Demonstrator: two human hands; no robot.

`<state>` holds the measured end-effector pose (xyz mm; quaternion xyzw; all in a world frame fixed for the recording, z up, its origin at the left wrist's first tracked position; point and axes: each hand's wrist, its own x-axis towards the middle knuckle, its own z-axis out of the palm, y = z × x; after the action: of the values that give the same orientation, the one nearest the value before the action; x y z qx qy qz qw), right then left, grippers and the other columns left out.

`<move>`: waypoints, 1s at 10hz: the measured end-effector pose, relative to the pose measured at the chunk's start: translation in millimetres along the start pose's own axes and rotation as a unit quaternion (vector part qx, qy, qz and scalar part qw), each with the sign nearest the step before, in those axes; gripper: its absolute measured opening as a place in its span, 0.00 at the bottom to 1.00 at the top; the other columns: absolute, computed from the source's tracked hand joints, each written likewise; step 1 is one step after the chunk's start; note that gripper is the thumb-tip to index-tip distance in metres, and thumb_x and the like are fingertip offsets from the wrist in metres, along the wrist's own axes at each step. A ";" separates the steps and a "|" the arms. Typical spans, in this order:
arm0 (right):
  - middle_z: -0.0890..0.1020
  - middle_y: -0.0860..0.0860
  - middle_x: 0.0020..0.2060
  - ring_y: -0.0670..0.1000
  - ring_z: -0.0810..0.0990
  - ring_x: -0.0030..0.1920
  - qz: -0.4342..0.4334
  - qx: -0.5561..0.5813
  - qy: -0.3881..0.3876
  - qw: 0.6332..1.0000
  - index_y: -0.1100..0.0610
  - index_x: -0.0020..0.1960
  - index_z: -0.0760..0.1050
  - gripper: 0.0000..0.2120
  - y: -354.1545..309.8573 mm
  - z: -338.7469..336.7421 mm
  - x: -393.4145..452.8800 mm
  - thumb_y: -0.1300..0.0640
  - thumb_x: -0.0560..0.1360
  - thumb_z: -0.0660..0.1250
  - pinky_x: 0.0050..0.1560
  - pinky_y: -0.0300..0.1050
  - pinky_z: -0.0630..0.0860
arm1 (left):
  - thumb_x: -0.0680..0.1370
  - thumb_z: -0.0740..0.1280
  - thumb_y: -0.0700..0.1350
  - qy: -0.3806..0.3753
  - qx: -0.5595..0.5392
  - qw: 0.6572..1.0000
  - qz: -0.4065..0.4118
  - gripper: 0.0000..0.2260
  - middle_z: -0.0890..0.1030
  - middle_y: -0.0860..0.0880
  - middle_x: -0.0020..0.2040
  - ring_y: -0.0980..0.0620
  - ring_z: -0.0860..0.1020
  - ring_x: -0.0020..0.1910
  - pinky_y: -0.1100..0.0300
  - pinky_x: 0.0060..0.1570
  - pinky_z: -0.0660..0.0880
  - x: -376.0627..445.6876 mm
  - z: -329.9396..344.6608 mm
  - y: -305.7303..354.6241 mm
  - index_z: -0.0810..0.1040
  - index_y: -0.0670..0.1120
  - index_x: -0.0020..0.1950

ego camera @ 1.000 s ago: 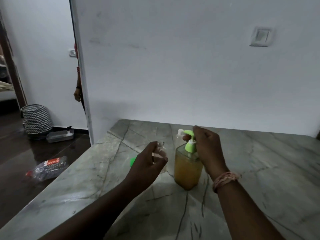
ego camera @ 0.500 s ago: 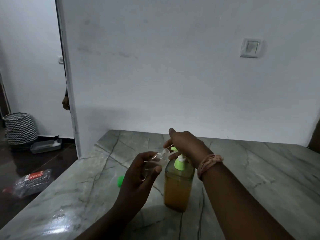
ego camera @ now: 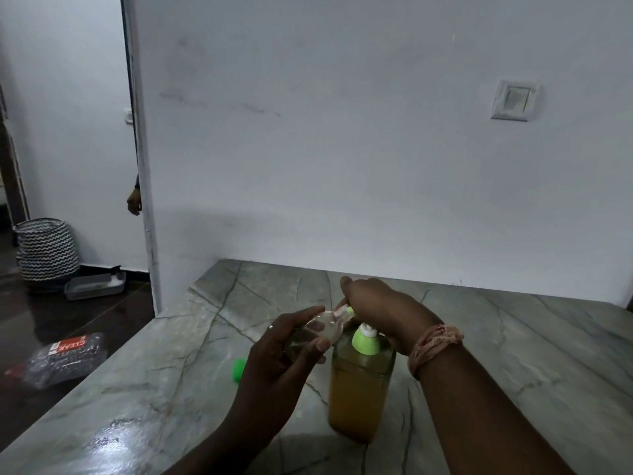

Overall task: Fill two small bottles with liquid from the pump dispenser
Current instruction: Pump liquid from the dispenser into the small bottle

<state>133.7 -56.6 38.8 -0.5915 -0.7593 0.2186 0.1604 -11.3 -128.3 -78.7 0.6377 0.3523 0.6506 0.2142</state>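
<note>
Both hands work together: left hand (ego camera: 274,365) grips a tilted bottle (ego camera: 318,329), mouth at the spout, while right hand (ego camera: 376,310) curls over the dispenser (ego camera: 358,389) head to pump.

surface: grey-green marble counter (ego camera: 513,354), dark veins, butts against white wall at back
on counter, ctr: pump dispenser (ego camera: 358,392), upright, amber liquid inside
on counter, left of dispenser: small green cap (ego camera: 238,369), near it but apart
counter front-left: shiny glare patch
</note>
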 end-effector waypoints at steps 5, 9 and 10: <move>0.80 0.62 0.55 0.59 0.75 0.49 0.115 0.305 -0.133 0.936 0.66 0.64 0.73 0.29 -1.3 -9.0 -11.0 0.43 0.79 0.53 0.52 0.51 0.72 | 0.69 0.77 0.53 0.006 -0.103 0.991 -0.086 0.15 0.86 0.48 0.52 0.47 0.84 0.51 0.56 0.45 0.83 8.4 -1.4 7.2 0.85 0.55 0.55; 0.77 0.56 0.61 0.56 0.75 0.59 0.041 0.164 -0.073 0.983 0.60 0.63 0.75 0.32 -5.0 -3.5 -13.9 0.37 0.80 0.46 0.66 0.54 0.68 | 0.75 0.71 0.45 -0.057 -0.272 0.951 -0.140 0.19 0.81 0.44 0.63 0.40 0.80 0.62 0.52 0.52 0.81 6.4 -10.4 -0.1 0.78 0.46 0.65; 0.79 0.57 0.58 0.56 0.76 0.57 0.020 0.134 -0.054 0.989 0.60 0.57 0.79 0.32 -4.2 -3.4 -10.4 0.39 0.81 0.45 0.65 0.54 0.69 | 0.73 0.75 0.46 -0.064 -0.276 0.947 -0.154 0.19 0.81 0.42 0.62 0.39 0.80 0.61 0.52 0.53 0.81 6.8 -15.1 -3.3 0.79 0.46 0.63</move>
<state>134.5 -67.1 44.1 -0.5672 -0.7185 0.3534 0.1925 -27.3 -124.0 -75.6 0.5321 0.2385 0.6395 0.5010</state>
